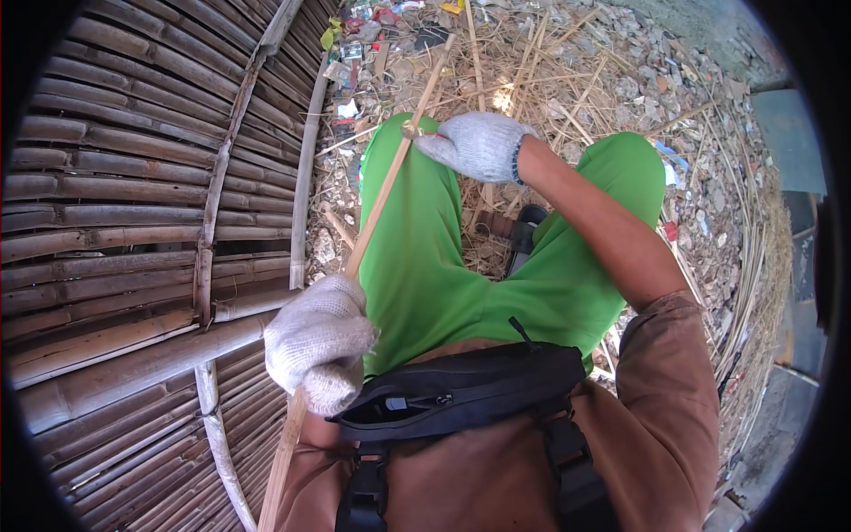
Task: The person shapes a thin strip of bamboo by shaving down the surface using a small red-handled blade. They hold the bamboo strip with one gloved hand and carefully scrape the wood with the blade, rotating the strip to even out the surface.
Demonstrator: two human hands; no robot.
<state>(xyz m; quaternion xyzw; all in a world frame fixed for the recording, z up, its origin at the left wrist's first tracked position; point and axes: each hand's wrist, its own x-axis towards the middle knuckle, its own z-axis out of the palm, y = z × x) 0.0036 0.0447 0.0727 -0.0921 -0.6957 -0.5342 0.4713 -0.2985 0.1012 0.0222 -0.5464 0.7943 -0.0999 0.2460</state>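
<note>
A long, narrow bamboo strip (pixel 381 199) slants from the lower left up past my left knee. My left hand (pixel 321 344), in a whitish knitted glove, is closed around its lower part beside the black waist bag. My right hand (pixel 474 144), in a grey knitted glove with a dark cuff, is closed against the strip's upper part, above the left knee. A bit of red shows at its fingers, and a small pale curl sits on the strip there. What the right fingers grip is too small to make out.
A bamboo slat wall (pixel 133 186) stands close on my left. Cut strips, shavings and litter cover the rubble ground (pixel 620 89) ahead. A bundle of thin strips (pixel 753 266) lies on the right. The open black bag (pixel 470 381) sits at my waist.
</note>
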